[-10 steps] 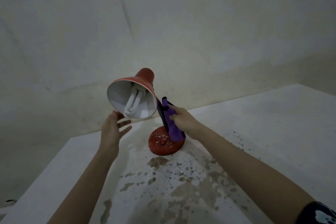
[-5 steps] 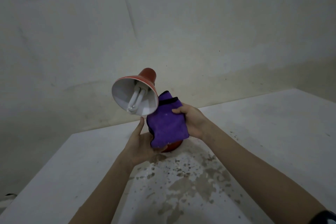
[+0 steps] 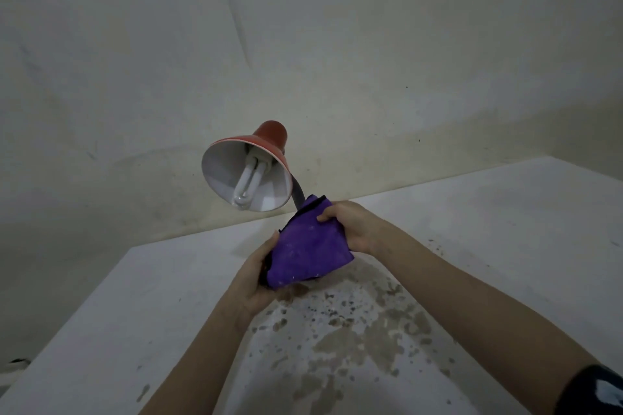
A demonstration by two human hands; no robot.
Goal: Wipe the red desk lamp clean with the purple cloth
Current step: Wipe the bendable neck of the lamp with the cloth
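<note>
The red desk lamp (image 3: 269,136) stands on the white table, its shade tilted toward me with a white bulb (image 3: 247,184) inside. Its dark flexible neck (image 3: 297,194) curves down behind the purple cloth (image 3: 308,246). The cloth is spread in front of the lamp and hides the red base. My left hand (image 3: 258,274) grips the cloth's lower left edge. My right hand (image 3: 350,226) holds its upper right edge, fingers curled over it.
The white table (image 3: 472,239) is stained with brown flaking patches (image 3: 354,330) in front of the lamp. A pale wall (image 3: 303,44) rises close behind the table. The table's left edge (image 3: 77,323) runs diagonally toward me.
My right hand lifted the cloth off the lamp neck and opened it out. My left hand came in from beside the shade and took hold of the cloth's lower edge.
</note>
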